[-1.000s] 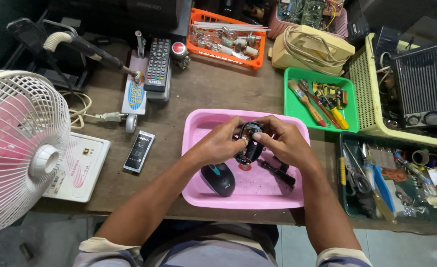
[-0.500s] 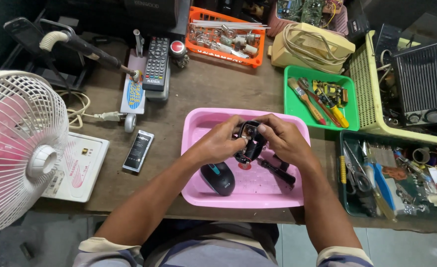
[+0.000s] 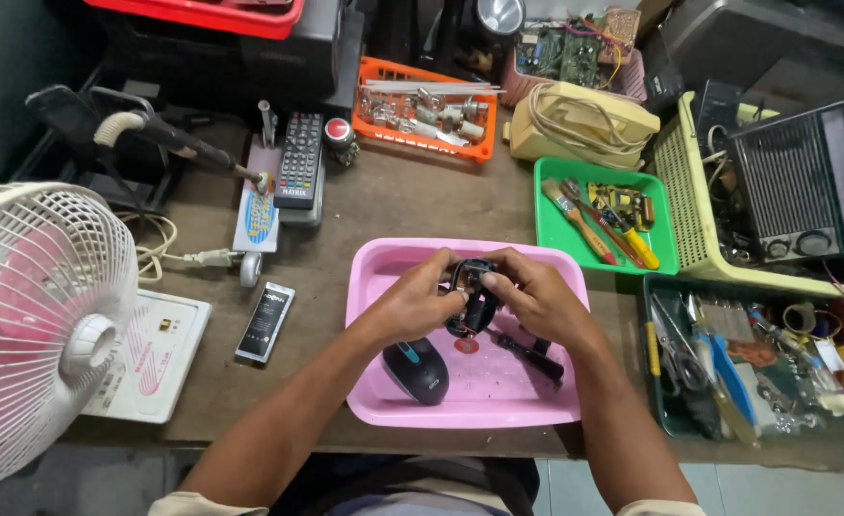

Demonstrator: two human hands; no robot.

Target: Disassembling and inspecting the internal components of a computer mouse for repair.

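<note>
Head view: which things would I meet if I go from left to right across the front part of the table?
White fan → white flat box → black phone battery → pink tray, with the left hand and right hand holding a small black part → dark tool tray.

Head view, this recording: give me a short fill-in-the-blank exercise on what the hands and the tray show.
1. Both hands, left hand and right hand, hold a small black part above the ____ tray.
2. The black cover with the blue stripe lies in the tray under the ____ forearm.
3. The brush lies in the ____ tray.

Missing words: pink; left; green
</note>
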